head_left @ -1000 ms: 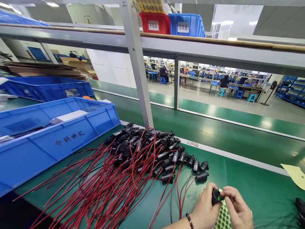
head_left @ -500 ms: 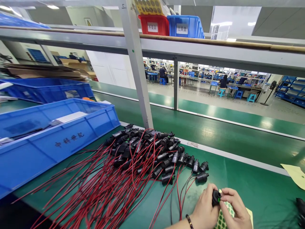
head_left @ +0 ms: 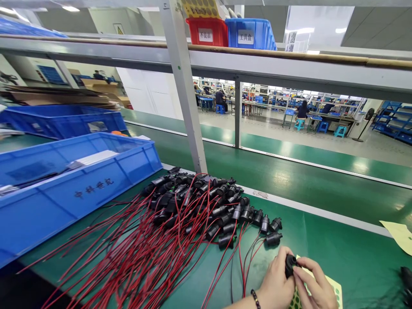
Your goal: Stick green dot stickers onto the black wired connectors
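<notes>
At the bottom of the head view my left hand (head_left: 276, 281) grips a small black round connector (head_left: 290, 265) with red and black wires trailing from it. My right hand (head_left: 317, 285) has its fingers pinched against the connector's right side, pressing on it. Under both hands lies a pale sheet of green dot stickers (head_left: 334, 288), mostly covered. Just left of my hands spreads a heap of black connectors (head_left: 206, 201) with long red wires (head_left: 135, 253) fanned out over the green table.
A long blue bin (head_left: 80, 184) stands on the left, another blue bin (head_left: 64, 120) behind it. A grey post (head_left: 186, 98) rises behind the heap. Red (head_left: 206, 30) and blue (head_left: 251, 32) boxes sit on the shelf. Yellow paper (head_left: 399, 234) lies at the right. People work far behind.
My right hand has slid down over the connector and sticker sheet; the green dot seen on the connector earlier is now covered by my fingers. The left hand barely moved.
</notes>
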Tool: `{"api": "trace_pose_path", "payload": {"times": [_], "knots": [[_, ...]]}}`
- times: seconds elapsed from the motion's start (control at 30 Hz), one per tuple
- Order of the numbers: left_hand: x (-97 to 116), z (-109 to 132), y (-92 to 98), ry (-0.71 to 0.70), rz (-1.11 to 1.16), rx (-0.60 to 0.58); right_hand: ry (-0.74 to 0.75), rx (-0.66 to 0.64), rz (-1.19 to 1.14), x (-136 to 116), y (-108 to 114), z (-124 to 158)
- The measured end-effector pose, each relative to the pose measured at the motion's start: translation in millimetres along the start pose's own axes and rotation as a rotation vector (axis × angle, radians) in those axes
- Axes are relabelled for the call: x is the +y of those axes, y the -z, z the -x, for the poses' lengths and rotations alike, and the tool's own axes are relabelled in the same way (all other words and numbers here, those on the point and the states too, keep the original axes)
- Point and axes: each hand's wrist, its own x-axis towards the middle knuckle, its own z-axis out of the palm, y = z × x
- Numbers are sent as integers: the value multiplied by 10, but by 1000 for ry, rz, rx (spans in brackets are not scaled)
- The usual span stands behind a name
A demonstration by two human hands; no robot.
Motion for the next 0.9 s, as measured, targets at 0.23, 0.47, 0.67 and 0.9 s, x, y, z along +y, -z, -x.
{"api": "trace_pose_path", "payload": {"times": [0.23,0.47,0.67,0.9], "knots": [[-16,32,3,-15,-169,-15,28,-77,25,10,20,-18],[-3,-19,20,55,-23,-29,57,-40,-99,97,76,-148],[-1,-16,17,44,35,-12,4,14,-132,27,-8,-74],[-68,-22,-4,53,-66,-2,29,4,38,130,-115,90]]}}
